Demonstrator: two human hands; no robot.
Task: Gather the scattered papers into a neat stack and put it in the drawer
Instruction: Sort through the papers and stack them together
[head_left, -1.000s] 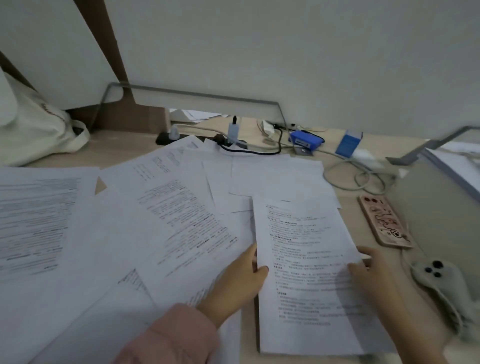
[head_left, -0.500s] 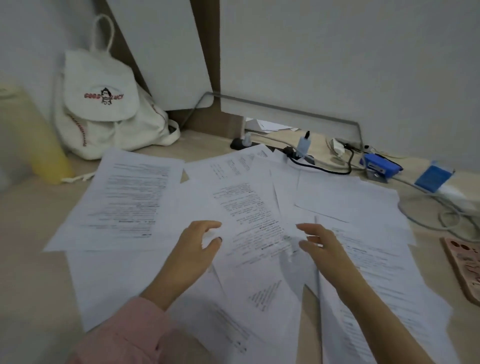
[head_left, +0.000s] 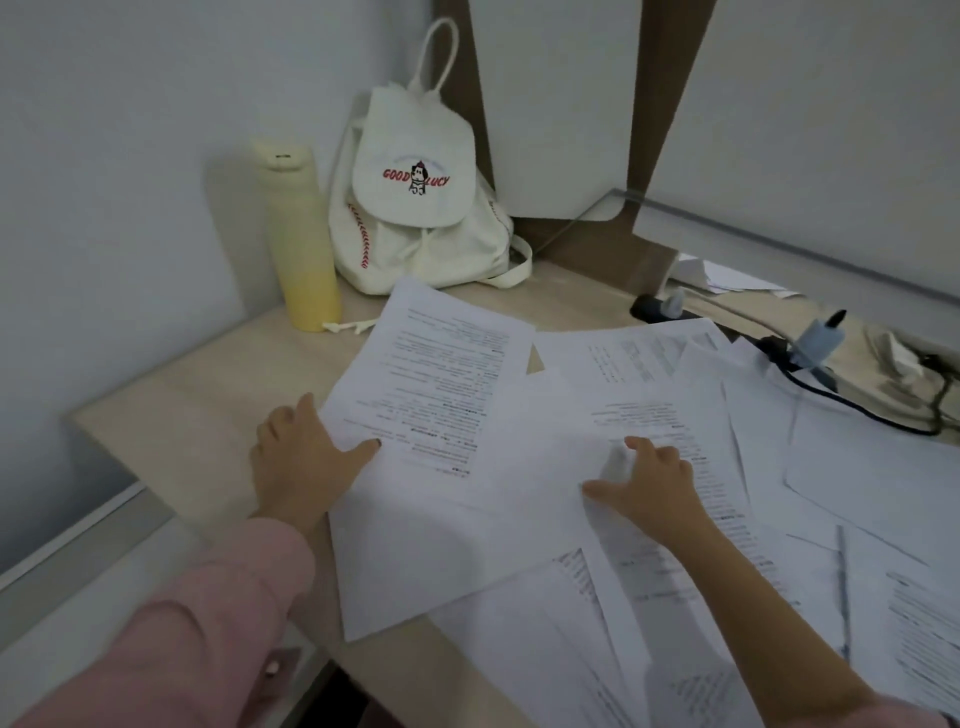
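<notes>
Several white printed papers lie scattered and overlapping across the light wooden desk. My left hand rests at the left edge of the leftmost printed sheet, thumb on top of the paper and fingers beside or under its edge. My right hand lies flat with spread fingers on a printed sheet in the middle of the pile. No drawer is in view.
A yellow bottle and a white drawstring backpack stand at the back left against the wall. A black power strip with cables and a plug lies at the back right. The desk's left edge drops off near a grey ledge.
The view has swung left, away from the phone and stapler. Both hands moved left across the papers; my left hand now reaches the leftmost sheet's edge.
</notes>
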